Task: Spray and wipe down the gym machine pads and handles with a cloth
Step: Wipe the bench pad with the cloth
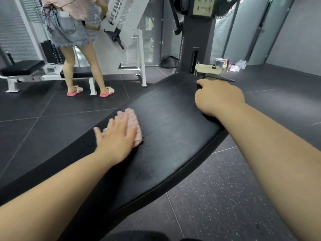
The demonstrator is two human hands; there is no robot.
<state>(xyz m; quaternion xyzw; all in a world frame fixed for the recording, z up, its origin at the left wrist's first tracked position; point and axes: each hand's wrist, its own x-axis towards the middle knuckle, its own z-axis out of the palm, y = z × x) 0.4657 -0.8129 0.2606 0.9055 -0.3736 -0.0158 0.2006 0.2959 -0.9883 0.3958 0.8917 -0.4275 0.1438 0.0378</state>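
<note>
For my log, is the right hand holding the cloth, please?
No, the left hand presses the cloth; the right hand grips the pad.

Pressing a pink-and-white striped cloth (pixel 132 122) flat onto the near-left part of a black padded surface (pixel 173 122) with the left hand (pixel 116 136), fingers (pixel 121 120) straight and spread, edges slightly blurred. Gripping the far right rim of the same surface with the right hand (pixel 217 98), knuckles up and fingertips curled over the edge. Beyond, on the dark tiled floor (pixel 52 110): a second person (pixel 74 32) in pink sandals facing a white machine (pixel 121 23), a flat bench (pixel 22 66) just beside them, a dark machine column (pixel 196 40) behind the surface, small containers (pixel 224 64) near its base.
</note>
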